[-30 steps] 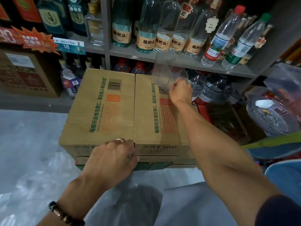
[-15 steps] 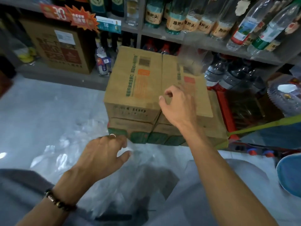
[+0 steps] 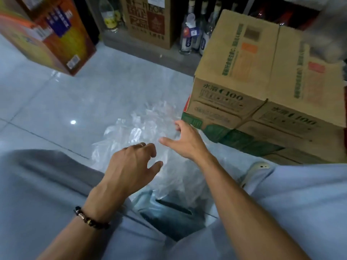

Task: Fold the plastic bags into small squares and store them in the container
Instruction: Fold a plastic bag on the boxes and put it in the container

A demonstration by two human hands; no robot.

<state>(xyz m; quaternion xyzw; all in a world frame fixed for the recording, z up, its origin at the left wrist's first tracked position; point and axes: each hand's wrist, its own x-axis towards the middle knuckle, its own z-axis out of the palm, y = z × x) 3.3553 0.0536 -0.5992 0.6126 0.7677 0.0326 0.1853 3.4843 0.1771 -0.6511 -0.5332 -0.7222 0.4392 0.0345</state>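
The fingers (image 3: 150, 149) of the left hand (image 3: 131, 166) are loosely curled and hold nothing. The right hand (image 3: 187, 143) is spread wide, also empty, just over the plastic bags (image 3: 142, 128). The bags lie in a crumpled heap on the floor (image 3: 65, 102), beside the cardboard boxes (image 3: 253, 87) and in front of the person's knees. They look thin, clear, crinkly and very light. I think they will be soft and slippery, so pinching one edge should lift a bag free. No container shows clearly here.

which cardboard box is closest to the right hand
The plain brown box with green print, beside the right hand; the orange box sits far left.
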